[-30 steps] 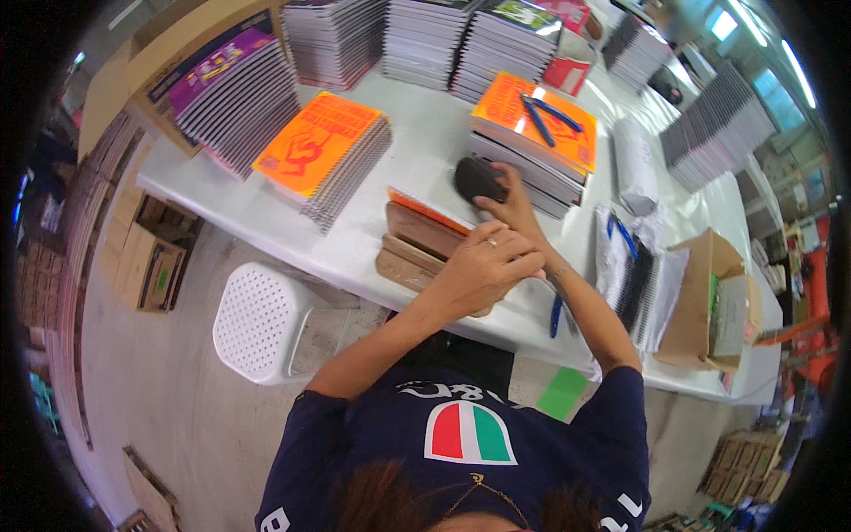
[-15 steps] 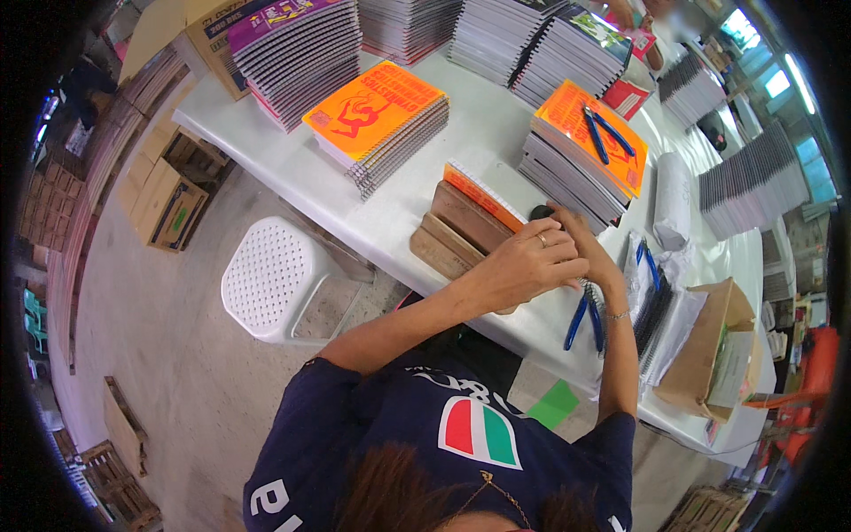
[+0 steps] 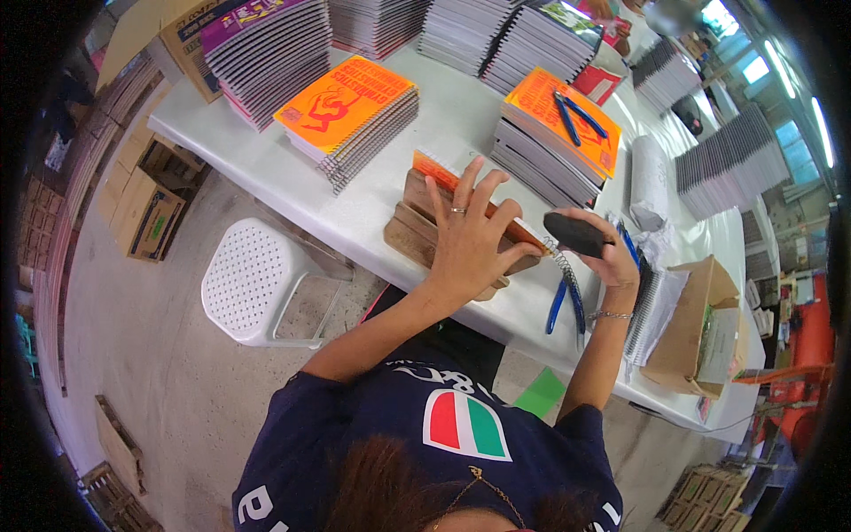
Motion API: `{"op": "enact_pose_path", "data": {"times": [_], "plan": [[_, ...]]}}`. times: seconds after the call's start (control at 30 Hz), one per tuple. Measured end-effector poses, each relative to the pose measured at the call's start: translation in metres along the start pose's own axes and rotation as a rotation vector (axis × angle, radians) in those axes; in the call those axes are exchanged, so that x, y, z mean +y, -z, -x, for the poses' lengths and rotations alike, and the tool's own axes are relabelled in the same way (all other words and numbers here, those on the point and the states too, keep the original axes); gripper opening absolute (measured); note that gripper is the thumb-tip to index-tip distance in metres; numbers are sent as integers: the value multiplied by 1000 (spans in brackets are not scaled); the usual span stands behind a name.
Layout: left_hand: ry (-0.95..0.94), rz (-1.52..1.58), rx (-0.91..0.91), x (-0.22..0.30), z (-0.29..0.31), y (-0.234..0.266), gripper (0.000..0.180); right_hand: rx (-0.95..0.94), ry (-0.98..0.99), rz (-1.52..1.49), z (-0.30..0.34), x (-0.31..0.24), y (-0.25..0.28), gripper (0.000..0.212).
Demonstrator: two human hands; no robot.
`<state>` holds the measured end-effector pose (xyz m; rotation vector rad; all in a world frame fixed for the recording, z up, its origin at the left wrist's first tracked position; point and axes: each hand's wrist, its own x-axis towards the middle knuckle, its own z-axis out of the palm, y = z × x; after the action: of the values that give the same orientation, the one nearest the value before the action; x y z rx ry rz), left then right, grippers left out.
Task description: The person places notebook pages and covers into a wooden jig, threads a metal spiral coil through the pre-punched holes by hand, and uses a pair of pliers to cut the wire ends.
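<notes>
An orange-covered book (image 3: pixel 434 170) stands on edge in a grooved wooden holder (image 3: pixel 409 232) near the table's front. My left hand (image 3: pixel 470 226) lies over the book and holder with its fingers spread. A metal spiral coil (image 3: pixel 564 259) sticks out of the book's right end. Just right of that end, my right hand (image 3: pixel 613 259) grips a flat black oval object (image 3: pixel 574 234), whose exact kind I cannot tell. Blue-handled pliers (image 3: pixel 557 306) lie on the table below the coil, close to my right wrist.
Orange books are stacked at left (image 3: pixel 350 102) and right (image 3: pixel 554 133); blue-handled cutters (image 3: pixel 567 118) top the right stack. Behind stand spiral-bound stacks (image 3: pixel 266 66). Right are a plastic-wrapped roll (image 3: pixel 650 182) and an open cardboard box (image 3: pixel 687 341). A white stool (image 3: pixel 253 279) stands left.
My left hand has moved back from the coil end onto the book, its fingers spreading. My right hand has turned away to the right, bringing the black oval object into fuller view.
</notes>
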<state>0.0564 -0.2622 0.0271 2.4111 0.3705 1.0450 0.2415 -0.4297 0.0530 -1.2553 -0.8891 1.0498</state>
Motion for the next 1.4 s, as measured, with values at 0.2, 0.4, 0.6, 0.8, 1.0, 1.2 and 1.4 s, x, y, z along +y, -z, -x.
{"op": "enact_pose_path", "data": {"times": [0.2,0.4,0.6,0.8,1.0,1.2,1.4], "plan": [[-30,81,-82,-8,-1,-1,40,-203,-29,444,-4,-55,-30,72],[-46,94,-39,-4,-6,1,42,-100,59,482,3,-42,-31,65],[-100,187,-70,-15,-15,7,37,40,22,481,-1,-38,-42,57],[-146,215,-110,-22,-16,10,46,-54,103,346,-4,-36,-43,54],[-88,342,-113,-32,-25,14,57,-21,68,376,-15,-51,-60,83],[-175,293,-17,-44,-9,6,69,-169,106,587,-32,-47,-58,76],[-163,417,58,-48,-9,1,89,-132,63,370,-33,-42,-54,76]]}}
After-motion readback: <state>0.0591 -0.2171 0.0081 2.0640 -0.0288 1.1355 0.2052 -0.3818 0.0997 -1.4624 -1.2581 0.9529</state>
